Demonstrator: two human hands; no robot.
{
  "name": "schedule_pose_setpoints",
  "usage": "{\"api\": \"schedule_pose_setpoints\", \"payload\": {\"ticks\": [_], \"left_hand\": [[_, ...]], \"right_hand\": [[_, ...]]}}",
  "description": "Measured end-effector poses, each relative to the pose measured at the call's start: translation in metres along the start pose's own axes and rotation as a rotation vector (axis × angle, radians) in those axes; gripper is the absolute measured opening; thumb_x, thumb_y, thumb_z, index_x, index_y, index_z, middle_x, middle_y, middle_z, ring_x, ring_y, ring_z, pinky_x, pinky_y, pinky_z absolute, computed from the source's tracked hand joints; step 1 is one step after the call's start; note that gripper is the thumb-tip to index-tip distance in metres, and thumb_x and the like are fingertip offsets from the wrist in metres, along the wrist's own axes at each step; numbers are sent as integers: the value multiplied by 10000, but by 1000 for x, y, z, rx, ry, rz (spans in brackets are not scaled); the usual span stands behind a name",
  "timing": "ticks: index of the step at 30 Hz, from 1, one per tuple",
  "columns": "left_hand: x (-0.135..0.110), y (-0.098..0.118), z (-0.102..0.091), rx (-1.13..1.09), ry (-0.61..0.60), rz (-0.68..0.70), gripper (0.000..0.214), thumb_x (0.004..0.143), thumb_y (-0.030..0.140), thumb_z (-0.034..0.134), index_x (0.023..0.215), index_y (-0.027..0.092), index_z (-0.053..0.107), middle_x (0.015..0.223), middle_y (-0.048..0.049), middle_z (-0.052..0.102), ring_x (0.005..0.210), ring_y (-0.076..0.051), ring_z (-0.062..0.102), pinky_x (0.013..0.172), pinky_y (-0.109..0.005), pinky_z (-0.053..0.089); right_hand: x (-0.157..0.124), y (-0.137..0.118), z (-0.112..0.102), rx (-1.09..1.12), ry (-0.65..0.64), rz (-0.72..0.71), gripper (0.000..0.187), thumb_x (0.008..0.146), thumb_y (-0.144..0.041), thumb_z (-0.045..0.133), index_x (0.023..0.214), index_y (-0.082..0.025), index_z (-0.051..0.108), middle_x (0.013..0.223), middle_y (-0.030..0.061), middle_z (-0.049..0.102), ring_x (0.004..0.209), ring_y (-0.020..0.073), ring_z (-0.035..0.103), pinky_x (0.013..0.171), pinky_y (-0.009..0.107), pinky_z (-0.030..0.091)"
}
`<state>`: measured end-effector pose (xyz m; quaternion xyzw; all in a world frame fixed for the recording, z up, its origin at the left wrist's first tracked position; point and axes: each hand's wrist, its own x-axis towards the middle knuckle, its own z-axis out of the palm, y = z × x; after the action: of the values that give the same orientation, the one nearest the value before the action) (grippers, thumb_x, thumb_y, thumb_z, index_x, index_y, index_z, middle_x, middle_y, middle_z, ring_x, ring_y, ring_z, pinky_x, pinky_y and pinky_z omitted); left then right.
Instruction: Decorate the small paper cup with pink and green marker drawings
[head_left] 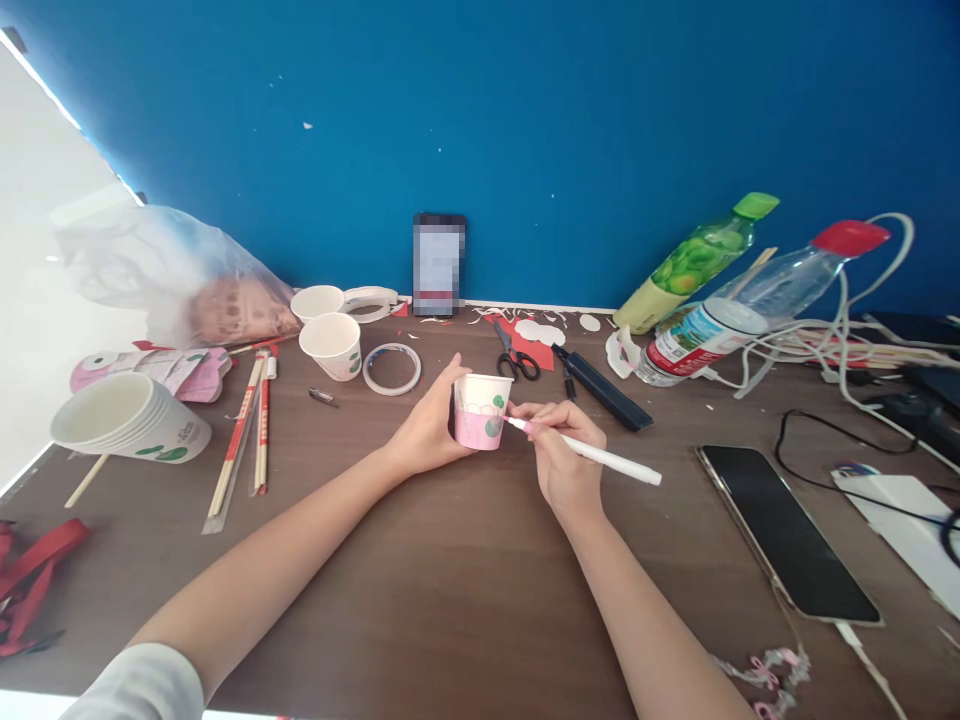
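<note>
A white paper cup (480,410) stands upright in the middle, its lower part coloured pink under a scalloped edge, with green leaf prints. Wrapped around its left side is my left hand (431,425), closed on the cup. My right hand (566,450) pinches a white marker (615,463) with a pink end. The marker's tip touches or nearly touches the right side of the cup. Just behind the cup lie black-handled scissors (517,362) and a piece of red paper (536,350) with white cut-outs.
To the left are stacked paper cups (127,420), wrapped chopsticks (238,440), a tape roll (392,369) and single cups (331,345). A phone (439,265) leans on the blue wall. Rightward are a dark box cutter (606,390), bottles (709,335), cables and a phone (787,530).
</note>
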<state>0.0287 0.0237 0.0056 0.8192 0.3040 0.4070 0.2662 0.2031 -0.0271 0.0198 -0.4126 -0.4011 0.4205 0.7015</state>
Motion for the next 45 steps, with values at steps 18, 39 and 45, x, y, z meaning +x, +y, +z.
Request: {"api": "schedule_pose_setpoints", "payload": {"ticks": [18, 39, 45], "left_hand": [[-1, -3, 2, -7, 72, 5, 875, 661, 288, 789, 1361, 214, 269, 1337, -166, 403, 1342, -356, 397, 1079, -521, 411], [1, -3, 2, 71, 89, 69, 848, 693, 312, 796, 1358, 240, 274, 1334, -160, 477, 1359, -373, 416, 1085, -547, 396], [1, -3, 1, 70, 85, 78, 847, 690, 297, 794, 1358, 240, 276, 1335, -158, 479, 1360, -370, 415, 1085, -538, 399]], "right_hand": [[1, -7, -4, -135, 88, 39, 221, 691, -366, 788, 842, -234, 696, 604, -21, 681, 688, 204, 713, 792, 403, 566], [-4, -13, 1, -288, -70, -99, 79, 731, -207, 725, 685, -221, 662, 829, 50, 757, 1077, 317, 685, 895, 450, 572], [-4, -13, 3, -259, -45, -83, 104, 728, -214, 727, 668, -225, 643, 742, 17, 720, 1039, 311, 703, 887, 435, 568]]}}
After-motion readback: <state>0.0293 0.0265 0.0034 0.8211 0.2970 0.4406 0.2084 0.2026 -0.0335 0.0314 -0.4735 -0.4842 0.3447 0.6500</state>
